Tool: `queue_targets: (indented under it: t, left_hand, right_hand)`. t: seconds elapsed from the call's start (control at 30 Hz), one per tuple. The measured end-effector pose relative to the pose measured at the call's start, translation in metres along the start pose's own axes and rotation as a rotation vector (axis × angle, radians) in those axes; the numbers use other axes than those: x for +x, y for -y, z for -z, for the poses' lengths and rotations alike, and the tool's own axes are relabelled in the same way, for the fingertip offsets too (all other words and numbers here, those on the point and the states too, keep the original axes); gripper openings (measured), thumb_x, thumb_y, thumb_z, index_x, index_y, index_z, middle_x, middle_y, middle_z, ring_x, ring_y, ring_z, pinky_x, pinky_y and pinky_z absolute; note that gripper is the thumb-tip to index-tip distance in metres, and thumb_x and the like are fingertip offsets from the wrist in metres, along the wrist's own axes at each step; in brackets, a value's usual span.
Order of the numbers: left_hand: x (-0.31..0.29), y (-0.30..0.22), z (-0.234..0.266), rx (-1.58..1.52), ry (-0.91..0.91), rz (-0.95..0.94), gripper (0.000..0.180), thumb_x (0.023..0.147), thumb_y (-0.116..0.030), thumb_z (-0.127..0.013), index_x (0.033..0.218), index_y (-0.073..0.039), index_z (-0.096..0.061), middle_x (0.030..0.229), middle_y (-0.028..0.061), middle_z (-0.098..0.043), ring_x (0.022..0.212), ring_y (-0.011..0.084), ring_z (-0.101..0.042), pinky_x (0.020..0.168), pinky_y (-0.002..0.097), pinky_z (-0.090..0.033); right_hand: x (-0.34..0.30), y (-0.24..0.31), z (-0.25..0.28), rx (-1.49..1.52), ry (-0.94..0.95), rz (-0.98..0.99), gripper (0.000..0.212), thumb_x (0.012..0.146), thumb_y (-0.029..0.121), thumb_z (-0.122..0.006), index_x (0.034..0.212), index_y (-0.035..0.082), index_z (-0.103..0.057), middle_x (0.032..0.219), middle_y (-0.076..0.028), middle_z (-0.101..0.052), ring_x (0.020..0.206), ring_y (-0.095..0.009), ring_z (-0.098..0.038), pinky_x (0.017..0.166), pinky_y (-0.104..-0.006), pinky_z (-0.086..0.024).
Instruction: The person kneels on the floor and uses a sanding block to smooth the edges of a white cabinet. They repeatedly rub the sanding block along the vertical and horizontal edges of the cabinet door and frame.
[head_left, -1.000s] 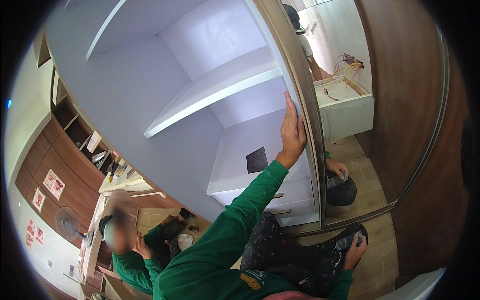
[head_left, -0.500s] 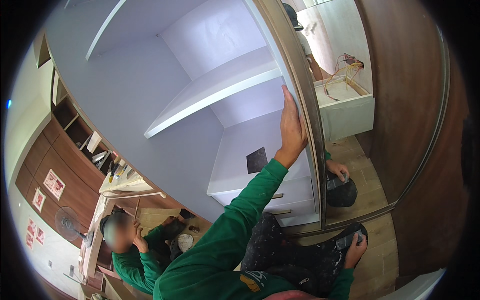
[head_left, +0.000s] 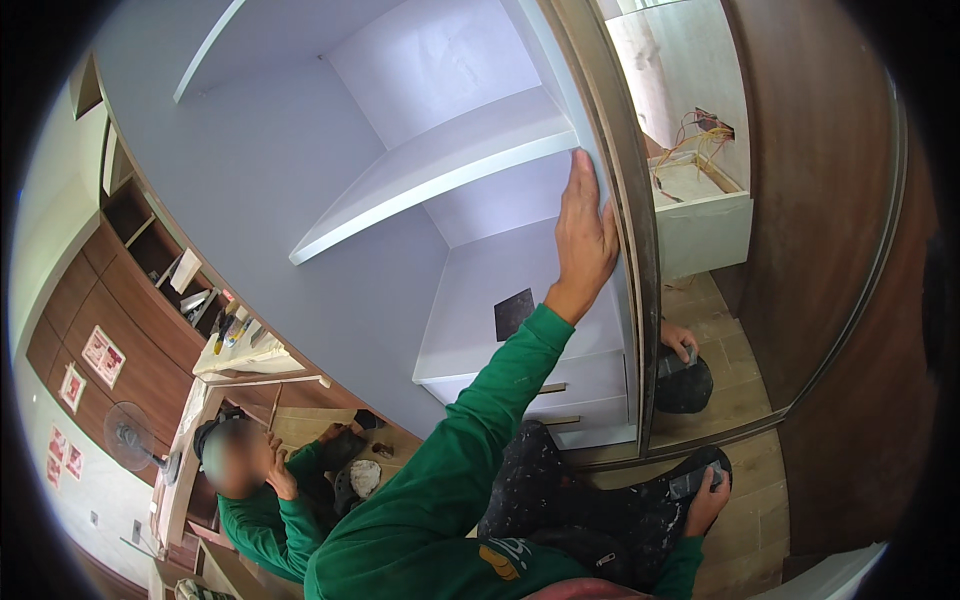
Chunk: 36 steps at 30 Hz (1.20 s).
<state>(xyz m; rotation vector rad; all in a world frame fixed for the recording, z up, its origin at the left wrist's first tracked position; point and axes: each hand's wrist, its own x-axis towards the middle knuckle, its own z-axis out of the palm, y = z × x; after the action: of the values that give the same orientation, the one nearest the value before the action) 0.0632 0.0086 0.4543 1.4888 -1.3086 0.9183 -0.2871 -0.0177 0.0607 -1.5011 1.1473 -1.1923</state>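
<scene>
My left hand (head_left: 584, 235) is raised with its fingers stretched out, lying flat along the inner side of a pale grey-white cabinet (head_left: 420, 310). The fingertips are close below the front corner of a white shelf (head_left: 440, 190). Down at the right, my right hand (head_left: 709, 500) is closed round a small grey piece (head_left: 690, 484) that looks like folded sandpaper, resting on my paint-flecked dark trouser leg (head_left: 600, 500). A mirror panel (head_left: 735, 340) beside the cabinet reflects the right hand and the knee. A dark square (head_left: 514, 314) lies on the surface above the drawers (head_left: 560, 400).
A co-worker in green (head_left: 270, 520) sits on the floor at the left, one hand near the face. Behind are a cluttered bench (head_left: 245, 355) and a standing fan (head_left: 130, 435). Brown door panels (head_left: 850, 440) rise at the right. Loose wires (head_left: 705, 140) show in the mirror.
My left hand has slid a little upward along the cabinet side, nearer the shelf. A capped figure at the mirror's top has left view. My right hand stays on the leg.
</scene>
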Motion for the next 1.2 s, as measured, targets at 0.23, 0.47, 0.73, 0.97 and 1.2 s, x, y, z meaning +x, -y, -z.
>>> queue_targets:
  t: [0.23,0.47,0.73,0.97,1.2]
  left_hand:
    - [0.013,-0.007,0.011,0.018,0.002,-0.027,0.073,0.108,-0.013,-0.057,0.171,-0.001,-0.020,0.163,0.0351,-0.041,0.147,0.0529,-0.045,0.120,0.0507,-0.043]
    - [0.010,-0.005,0.009,-0.047,-0.015,-0.012,0.072,0.109,-0.013,-0.056,0.171,-0.004,-0.021,0.166,0.0341,-0.038,0.150,0.0512,-0.043,0.119,0.0509,-0.043]
    - [-0.013,-0.001,-0.007,-0.064,-0.053,-0.009,0.071,0.108,-0.009,-0.057,0.171,-0.004,-0.024,0.168,0.0375,-0.029,0.151,0.0540,-0.040,0.121,0.0514,-0.041]
    - [-0.050,0.004,-0.019,-0.137,-0.068,0.004,0.071,0.106,-0.006,-0.058,0.170,-0.003,-0.026,0.170,0.0373,-0.026,0.151,0.0540,-0.040,0.121,0.0542,-0.037]
    - [-0.011,-0.006,-0.022,-0.181,-0.170,-0.043,0.074,0.105,-0.004,-0.060,0.170,-0.002,-0.025,0.171,0.0378,-0.023,0.152,0.0550,-0.037,0.122,0.0554,-0.035]
  right_hand:
    - [0.000,-0.004,0.008,0.038,0.104,-0.037,0.034,0.107,0.024,-0.067,0.107,-0.010,-0.063,0.099,-0.021,-0.068,0.088,-0.032,-0.060,0.088,-0.0418,-0.051]
    - [0.002,0.011,0.010,-0.016,0.125,0.038,0.032,0.107,0.023,-0.067,0.107,-0.009,-0.064,0.094,-0.019,-0.067,0.088,-0.026,-0.060,0.084,-0.0408,-0.051]
    - [0.001,0.010,0.011,-0.041,0.120,0.020,0.031,0.106,0.023,-0.068,0.102,-0.008,-0.062,0.087,-0.014,-0.062,0.078,-0.023,-0.052,0.073,-0.0409,-0.048]
    - [-0.001,0.011,0.012,-0.027,0.105,0.000,0.031,0.106,0.023,-0.069,0.104,-0.008,-0.063,0.089,-0.015,-0.065,0.081,-0.022,-0.055,0.077,-0.0394,-0.050]
    - [-0.002,0.011,0.013,-0.047,0.035,0.061,0.029,0.105,0.022,-0.069,0.102,-0.006,-0.065,0.086,-0.012,-0.064,0.078,-0.021,-0.053,0.074,-0.0393,-0.049]
